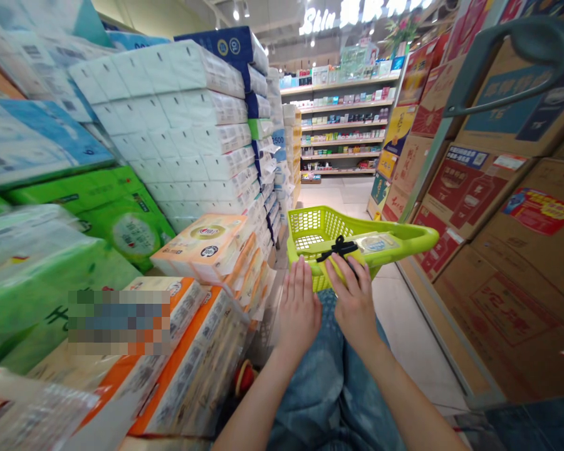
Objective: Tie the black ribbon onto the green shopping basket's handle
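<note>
A lime-green plastic shopping basket point(319, 235) hangs in front of me at waist height, its long handle point(413, 238) reaching to the right. My left hand point(301, 300) presses against the basket's near rim, with the thumb hidden. My right hand point(355, 300) curls over the same rim, just below a black ribbon bow point(338, 247). The bow lies on a flat packet point(376, 244) in the basket. Its full shape is hidden behind my fingers.
Stacked plastic-wrapped tissue packs point(192, 119) tower along the left, and printed cardboard cartons point(498, 207) line the right. A teal trolley handle point(512, 62) rises at upper right. Between them runs a tiled aisle point(404, 313) towards shelves of boxed goods point(343, 125).
</note>
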{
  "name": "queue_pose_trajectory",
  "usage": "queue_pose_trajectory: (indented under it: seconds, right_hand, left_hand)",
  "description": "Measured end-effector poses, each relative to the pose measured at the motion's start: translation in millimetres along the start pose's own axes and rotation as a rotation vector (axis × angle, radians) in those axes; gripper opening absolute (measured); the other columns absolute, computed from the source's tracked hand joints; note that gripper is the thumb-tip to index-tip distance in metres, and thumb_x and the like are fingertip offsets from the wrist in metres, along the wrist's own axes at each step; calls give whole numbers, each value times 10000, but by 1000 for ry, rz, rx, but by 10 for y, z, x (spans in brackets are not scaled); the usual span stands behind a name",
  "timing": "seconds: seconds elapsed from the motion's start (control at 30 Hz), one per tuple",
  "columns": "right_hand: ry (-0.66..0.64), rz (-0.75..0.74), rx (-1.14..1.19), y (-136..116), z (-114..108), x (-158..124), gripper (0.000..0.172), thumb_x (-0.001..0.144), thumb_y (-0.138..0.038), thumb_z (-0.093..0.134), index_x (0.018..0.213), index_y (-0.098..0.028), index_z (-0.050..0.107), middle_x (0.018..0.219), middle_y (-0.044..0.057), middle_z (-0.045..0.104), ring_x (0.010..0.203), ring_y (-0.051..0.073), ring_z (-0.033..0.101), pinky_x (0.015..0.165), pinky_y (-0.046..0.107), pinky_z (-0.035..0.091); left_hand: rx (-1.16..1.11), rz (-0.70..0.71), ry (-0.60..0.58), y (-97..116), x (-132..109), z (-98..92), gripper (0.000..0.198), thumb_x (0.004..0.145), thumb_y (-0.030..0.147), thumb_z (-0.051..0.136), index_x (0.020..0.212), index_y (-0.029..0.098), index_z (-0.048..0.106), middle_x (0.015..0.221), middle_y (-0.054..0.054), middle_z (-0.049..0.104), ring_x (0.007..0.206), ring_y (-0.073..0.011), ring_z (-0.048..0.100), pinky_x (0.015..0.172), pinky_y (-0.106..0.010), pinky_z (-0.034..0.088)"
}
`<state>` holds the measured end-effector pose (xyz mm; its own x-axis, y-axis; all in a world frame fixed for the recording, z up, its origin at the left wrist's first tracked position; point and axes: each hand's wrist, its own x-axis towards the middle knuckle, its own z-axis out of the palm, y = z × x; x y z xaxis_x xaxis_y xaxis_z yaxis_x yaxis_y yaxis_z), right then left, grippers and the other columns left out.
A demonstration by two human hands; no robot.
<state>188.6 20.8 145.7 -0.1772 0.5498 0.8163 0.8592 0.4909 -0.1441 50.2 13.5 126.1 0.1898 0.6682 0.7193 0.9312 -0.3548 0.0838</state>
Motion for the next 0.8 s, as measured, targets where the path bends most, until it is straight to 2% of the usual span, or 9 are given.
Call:
queue_pose_trajectory:
  seconds: [0.1, 0.17, 0.3, 0.4, 0.5, 0.57, 0.67, 0.8]
  right_hand:
    - [44, 68, -21, 232, -108, 14, 703, 867, -20, 358, 1523, -269, 390, 1495, 84, 493, 1417, 288, 339, 1170, 605, 302]
    - [61, 108, -17, 264, -120, 30, 718, 851, -10, 344, 1523, -261, 390, 1511, 92, 467, 1421, 295, 323, 1164, 620, 304]
    - [78, 147, 12, 5, 4, 55, 678, 861, -27, 357, 1504, -231, 419, 1488, 106, 488, 1409, 309, 303, 1165, 654, 264]
    - [31, 107, 64, -285, 123, 76, 586, 898, -82, 419, 1469, -209, 468, 1443, 107, 540, 1387, 307, 318, 1173, 645, 249]
    - [-13, 68, 84, -409, 162, 81, 528, 913, -107, 460, 1434, -180, 507, 1441, 100, 554, 1381, 302, 325, 1183, 618, 245]
    - [-34, 27, 74, -352, 133, 59, 525, 916, -104, 469, 1433, -180, 509, 1451, 89, 551, 1380, 295, 333, 1194, 593, 240]
    - [-49, -29, 44, -115, 38, 3, 562, 918, -75, 443, 1461, -216, 482, 1467, 69, 538, 1383, 280, 349, 1200, 564, 250]
    - [7, 25, -3, 240, -95, -11, 672, 877, -6, 372, 1500, -253, 429, 1497, 74, 494, 1404, 287, 335, 1187, 599, 265]
  left_hand:
    - [-15, -12, -2, 36, 9, -11, 750, 921, 130, 402, 1582, 80, 51, 1615, -189, 293, 1526, -269, 191, 1191, -490, 340]
    - [-16, -22, -2, 54, 10, -8, 755, 918, 131, 410, 1581, 74, 53, 1617, -193, 286, 1526, -270, 189, 1196, -489, 330]
    - [-7, -26, -1, 49, 2, 14, 746, 915, 140, 424, 1572, 49, 84, 1608, -210, 301, 1528, -268, 184, 1193, -483, 335]
    - [31, -17, -4, 10, -7, 38, 711, 923, 134, 411, 1568, 51, 123, 1606, -206, 308, 1527, -262, 189, 1190, -475, 347]
    - [64, -17, 2, -23, -12, 48, 685, 932, 126, 395, 1570, 76, 151, 1607, -188, 317, 1521, -256, 216, 1192, -461, 351]
    - [54, -14, 6, -25, -12, 39, 694, 928, 131, 403, 1571, 73, 148, 1605, -190, 322, 1520, -260, 219, 1195, -459, 344]
    - [29, -1, 7, -6, -8, 11, 725, 918, 139, 421, 1573, 60, 120, 1604, -198, 319, 1525, -266, 201, 1199, -465, 330]
    - [22, -2, -11, 26, -1, -9, 760, 911, 131, 431, 1576, 56, 70, 1613, -191, 300, 1533, -258, 173, 1201, -471, 322]
